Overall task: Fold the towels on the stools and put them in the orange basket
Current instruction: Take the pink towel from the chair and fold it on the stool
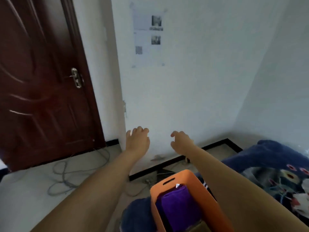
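Since a folded purple towel (179, 206) already lies in the orange basket (168, 185), low centre, nothing is held: left hand (138, 139) and right hand (180, 142) are raised, loosely spread, empty. Next towel should be sought w/ gaze lowered; stools not seen.

We look down on a basket (187, 186) near the bottom edge, a folded towel (179, 208) lying inside it and a label showing at the towel's far end. The basket sits between our two outstretched arms; our left hand (138, 139) and right hand (181, 141) hang side by side, apart, above the floor (25, 186) and in front of the wall (192, 89). Left of the wall stands a door (41, 81). Cables (66, 174) lie on the floor before the door. A blanket (275, 164) lies right of the basket, in the room's right corner. Papers (148, 36) are stuck on the wall, above our hands.
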